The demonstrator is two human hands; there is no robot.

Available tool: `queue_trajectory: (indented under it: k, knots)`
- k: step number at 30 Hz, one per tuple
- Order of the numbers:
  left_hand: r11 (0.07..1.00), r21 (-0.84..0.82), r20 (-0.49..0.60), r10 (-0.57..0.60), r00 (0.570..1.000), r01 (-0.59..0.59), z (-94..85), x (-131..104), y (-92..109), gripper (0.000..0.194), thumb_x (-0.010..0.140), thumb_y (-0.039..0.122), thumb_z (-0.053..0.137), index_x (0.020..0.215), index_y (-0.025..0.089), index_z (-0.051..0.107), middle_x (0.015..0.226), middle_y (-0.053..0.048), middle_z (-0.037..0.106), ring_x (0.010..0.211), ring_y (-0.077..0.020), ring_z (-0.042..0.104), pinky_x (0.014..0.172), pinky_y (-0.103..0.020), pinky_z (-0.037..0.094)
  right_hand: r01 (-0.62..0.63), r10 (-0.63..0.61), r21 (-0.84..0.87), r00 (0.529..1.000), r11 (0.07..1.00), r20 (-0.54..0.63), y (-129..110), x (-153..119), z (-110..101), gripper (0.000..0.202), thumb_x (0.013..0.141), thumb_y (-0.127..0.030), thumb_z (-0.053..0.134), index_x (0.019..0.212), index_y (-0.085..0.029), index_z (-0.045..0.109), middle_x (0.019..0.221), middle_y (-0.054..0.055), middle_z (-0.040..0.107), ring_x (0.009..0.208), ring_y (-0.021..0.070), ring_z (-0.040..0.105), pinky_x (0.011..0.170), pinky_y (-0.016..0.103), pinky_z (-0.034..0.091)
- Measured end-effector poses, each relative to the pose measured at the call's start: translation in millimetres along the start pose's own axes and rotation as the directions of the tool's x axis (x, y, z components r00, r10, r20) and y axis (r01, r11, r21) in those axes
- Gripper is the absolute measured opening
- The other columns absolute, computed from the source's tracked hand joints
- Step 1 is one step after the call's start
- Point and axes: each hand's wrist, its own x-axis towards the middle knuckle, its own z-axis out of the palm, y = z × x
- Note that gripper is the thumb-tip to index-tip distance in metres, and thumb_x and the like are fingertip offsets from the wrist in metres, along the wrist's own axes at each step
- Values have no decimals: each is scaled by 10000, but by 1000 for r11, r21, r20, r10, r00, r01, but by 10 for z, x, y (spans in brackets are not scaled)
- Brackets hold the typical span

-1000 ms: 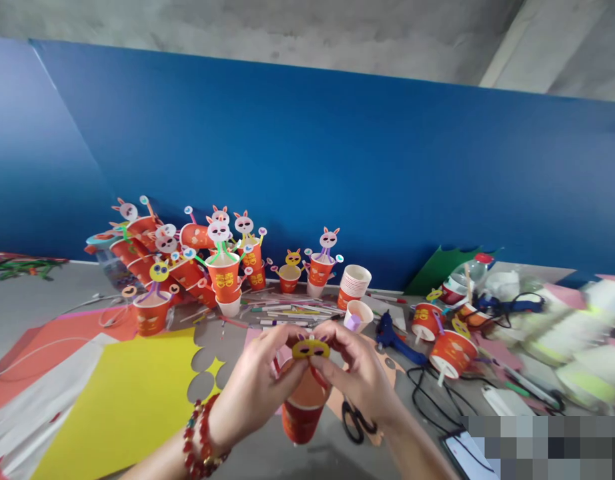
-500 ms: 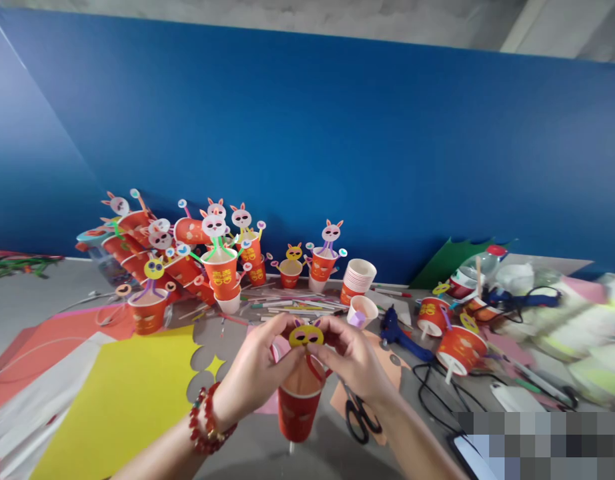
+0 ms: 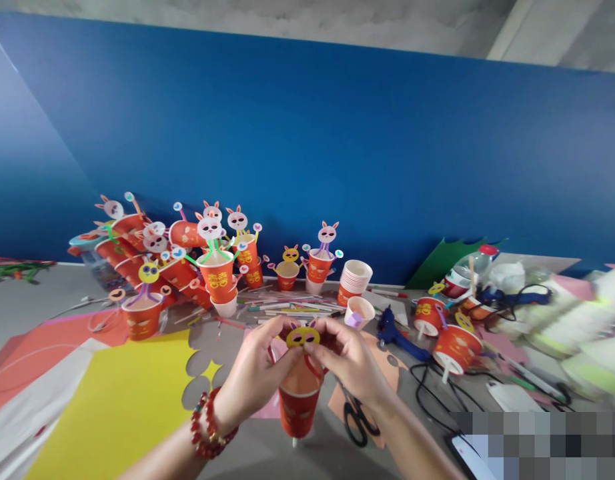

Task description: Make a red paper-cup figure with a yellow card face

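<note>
Where the yellow animal face (image 3: 303,338) is held: over the mouth of a red paper cup (image 3: 298,412), near the front of the worktop (image 3: 332,463), its purple ears pointing up.
Left hand (image 3: 260,363): thumb and fingers clamped on one side of the face; a red bead bracelet (image 3: 202,427) circles the wrist.
Right hand (image 3: 350,357): clamped on the opposite side, so that the two hands are close together with the face between them.
Cup below the hands: roughly upright, a red strip (image 3: 313,367) curving at its mouth and a white stick (image 3: 294,442) showing under its base; whether it touches the worktop cannot be told.
Scissors (image 3: 355,425): black-handled, beside the right forearm, partly over peach paper (image 3: 381,350) with round holes.
Glue gun (image 3: 400,339): blue, lying to the right of the right hand, near black cables (image 3: 423,383).
Nested cups (image 3: 355,277): stacked upright behind the hands; just in front, a single cup (image 3: 362,307) with a purple piece (image 3: 354,321) in its mouth.
Animal-faced cups (image 3: 217,279): crowded at the back left, some upright, several on their sides; a toppled cup (image 3: 457,348) lies at the right.
Yellow sheet (image 3: 112,407): left of the left hand, round cut-outs along its edge, overlapping a red sheet (image 3: 42,353).
Pens (image 3: 297,309): strewn before the blue partition (image 3: 297,133).
</note>
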Motion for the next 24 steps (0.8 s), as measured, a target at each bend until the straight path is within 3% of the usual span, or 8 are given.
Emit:
queue_trajectory:
  k: [4, 7, 12, 20, 24]
  knots:
    - [999, 12, 56, 44, 997, -45, -51, -9, 27, 286, 815, 136, 598, 1087, 220, 624, 1052, -54, 691, 966, -226, 629, 863, -313, 473, -5, 5, -1, 1000, 1000, 18, 29, 5, -13, 282, 812, -437, 719, 837, -183, 600, 690, -11, 558, 619, 139, 510, 563, 241, 390]
    - [996, -11, 88, 87, 992, -86, -89, -27, 65, 216, 857, 175, 582, 1064, 213, 628, 1034, -56, 677, 961, -222, 624, 862, -303, 470, 34, -33, -25, 999, 999, 34, 33, -7, -1, 222, 844, -386, 688, 844, -183, 599, 678, -11, 560, 607, 136, 510, 565, 243, 402]
    - [997, -16, -14, 69, 998, -69, -70, -39, 81, 133, 936, 300, 544, 953, 204, 634, 915, -42, 671, 847, -191, 621, 771, -265, 464, 89, -88, -121, 996, 989, 15, 32, -43, 38, 94, 861, -267, 626, 826, -188, 589, 676, -6, 548, 620, 137, 500, 554, 233, 404]
    - [981, 80, -93, 185, 978, -178, -26, -23, 83, 137, 923, 197, 526, 825, 203, 621, 805, -21, 654, 763, -167, 600, 723, -249, 439, 114, -111, -158, 993, 981, 26, -5, -69, 69, 61, 845, -220, 607, 800, -191, 577, 733, 6, 553, 674, 148, 509, 581, 232, 414]
    - [991, 25, -65, 133, 989, -132, -36, -43, 103, 111, 936, 235, 520, 886, 204, 613, 861, -25, 655, 816, -174, 604, 755, -257, 440, 115, -116, -157, 993, 981, 2, -19, -74, 75, 78, 851, -230, 605, 795, -193, 565, 713, -4, 540, 647, 135, 494, 566, 224, 397]
